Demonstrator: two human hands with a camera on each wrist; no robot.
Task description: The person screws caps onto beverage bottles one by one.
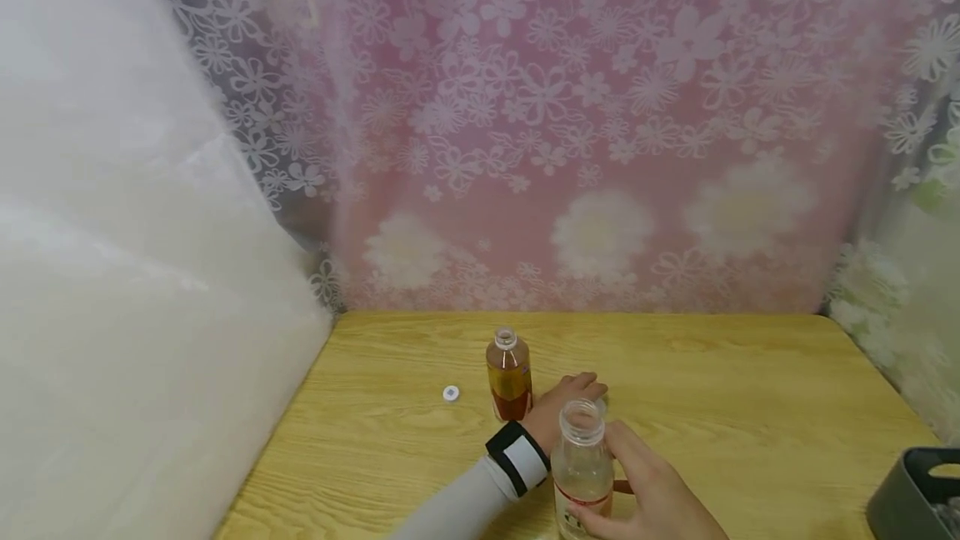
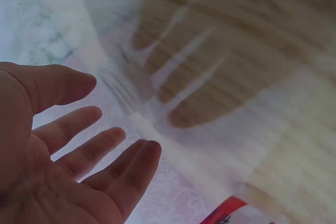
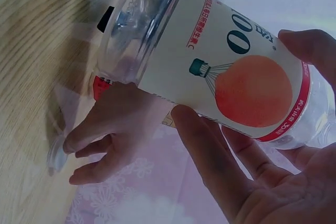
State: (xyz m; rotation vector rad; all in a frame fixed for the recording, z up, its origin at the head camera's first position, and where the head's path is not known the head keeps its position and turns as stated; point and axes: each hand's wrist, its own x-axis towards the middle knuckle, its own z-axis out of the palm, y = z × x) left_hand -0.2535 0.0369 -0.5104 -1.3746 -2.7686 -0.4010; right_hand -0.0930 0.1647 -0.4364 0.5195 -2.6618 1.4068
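Observation:
My right hand (image 1: 648,482) grips a clear plastic bottle (image 1: 581,465), its mouth uncapped. A white label with an orange balloon picture wraps the bottle in the right wrist view. My left hand (image 1: 564,407) reaches across the table behind this bottle. Its fingers (image 2: 79,153) are spread and relaxed in the left wrist view. A clear cap (image 3: 56,153) lies on the table at the left fingertips; it appears blurred in the left wrist view, just beyond the thumb. Beside the left wrist stands an uncapped bottle (image 1: 510,377) with a yellow and red label.
A white cap (image 1: 451,393) lies on the wooden table (image 1: 360,440), left of the standing bottle. At the right front edge is a dark grey basket (image 1: 900,490), partly out of view. Flowered curtains (image 1: 600,107) hang behind the table.

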